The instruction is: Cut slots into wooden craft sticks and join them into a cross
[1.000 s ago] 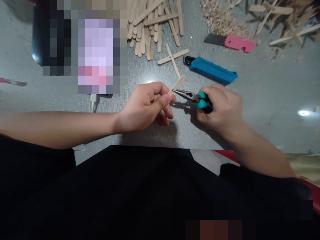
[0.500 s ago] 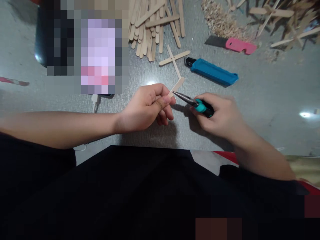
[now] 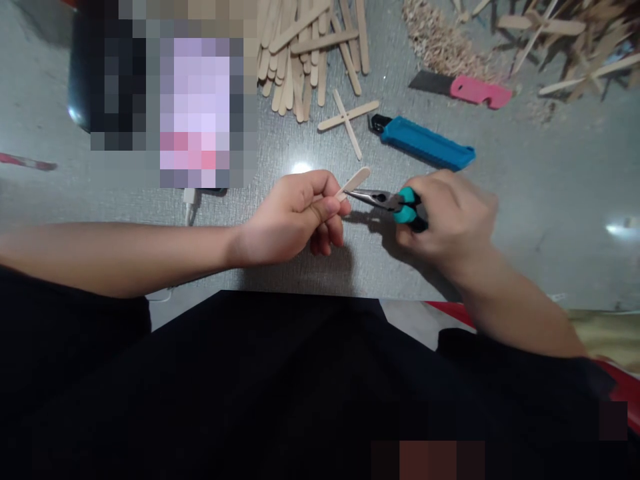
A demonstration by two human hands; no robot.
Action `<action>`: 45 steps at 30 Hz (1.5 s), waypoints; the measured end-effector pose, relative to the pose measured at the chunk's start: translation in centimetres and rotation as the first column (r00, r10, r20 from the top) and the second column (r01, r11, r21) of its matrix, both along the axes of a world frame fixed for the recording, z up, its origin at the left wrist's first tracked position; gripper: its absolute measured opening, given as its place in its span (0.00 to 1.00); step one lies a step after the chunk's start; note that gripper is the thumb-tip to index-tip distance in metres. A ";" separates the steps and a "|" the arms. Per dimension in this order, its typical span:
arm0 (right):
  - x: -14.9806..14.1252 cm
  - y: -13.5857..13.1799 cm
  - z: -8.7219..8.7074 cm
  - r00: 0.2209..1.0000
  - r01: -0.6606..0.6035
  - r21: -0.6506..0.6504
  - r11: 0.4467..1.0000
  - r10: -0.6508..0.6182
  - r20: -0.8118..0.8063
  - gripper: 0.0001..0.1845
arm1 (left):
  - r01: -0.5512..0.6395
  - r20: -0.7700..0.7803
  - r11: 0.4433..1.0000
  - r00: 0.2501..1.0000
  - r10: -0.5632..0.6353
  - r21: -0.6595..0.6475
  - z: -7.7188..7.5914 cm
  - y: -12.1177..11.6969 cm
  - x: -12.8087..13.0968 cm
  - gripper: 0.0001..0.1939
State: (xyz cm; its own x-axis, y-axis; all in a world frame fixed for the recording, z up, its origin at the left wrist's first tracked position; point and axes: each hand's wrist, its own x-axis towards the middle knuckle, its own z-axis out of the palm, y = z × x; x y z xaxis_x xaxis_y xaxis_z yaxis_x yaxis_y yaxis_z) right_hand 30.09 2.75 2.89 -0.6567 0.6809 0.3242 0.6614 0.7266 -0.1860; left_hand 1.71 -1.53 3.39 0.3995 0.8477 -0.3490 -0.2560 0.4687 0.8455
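My left hand [image 3: 295, 217] is closed, pinching a short wooden ice-cream stick [image 3: 354, 182] between thumb and fingers; its free end points up and to the right. My right hand [image 3: 450, 217] is wrapped round the teal handles of small needle-nose pliers [image 3: 385, 199]. The pliers' thin metal jaws point left and meet the stick just beside my left thumb. Both hands hover over the grey table [image 3: 525, 187], close to its near edge.
A heap of wooden sticks [image 3: 305, 53] lies at the back, with two crossed sticks [image 3: 347, 119] in front of it. A blue utility knife [image 3: 425, 141] and a pink one [image 3: 463, 89] lie behind my right hand. Wood shavings [image 3: 440, 40] and more sticks [image 3: 565, 40] fill the back right.
My right hand turned and rose a little, bringing the pliers more level against the stick. The stick's free end has tipped further right. My left hand has barely moved.
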 end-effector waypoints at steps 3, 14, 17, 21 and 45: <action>-0.3 0.0 0.0 0.998 0.013 -0.111 0.994 -0.020 -0.063 0.16 | -0.006 -0.017 1.000 1.000 0.006 0.009 0.0 0.2 0.0 0.13; -0.2 -0.8 2.8 1.000 0.010 -0.350 0.937 -0.015 -0.012 0.11 | 0.014 -0.012 1.000 1.000 -0.014 0.009 -0.1 -0.2 0.0 0.12; 0.3 -0.7 2.0 0.993 0.076 -0.103 0.992 -0.066 0.098 0.13 | 0.043 0.002 0.999 0.999 -0.043 -0.004 -0.1 0.1 -0.1 0.12; 0.3 -0.3 1.5 0.999 0.040 -0.132 0.990 -0.037 0.023 0.16 | 0.068 0.019 0.998 0.998 -0.068 -0.003 -0.2 0.3 -0.2 0.12; 1.2 1.8 1.3 0.997 0.082 -0.274 0.958 -0.081 0.016 0.13 | -0.016 0.015 1.000 1.000 0.016 0.003 -0.1 0.4 -0.4 0.16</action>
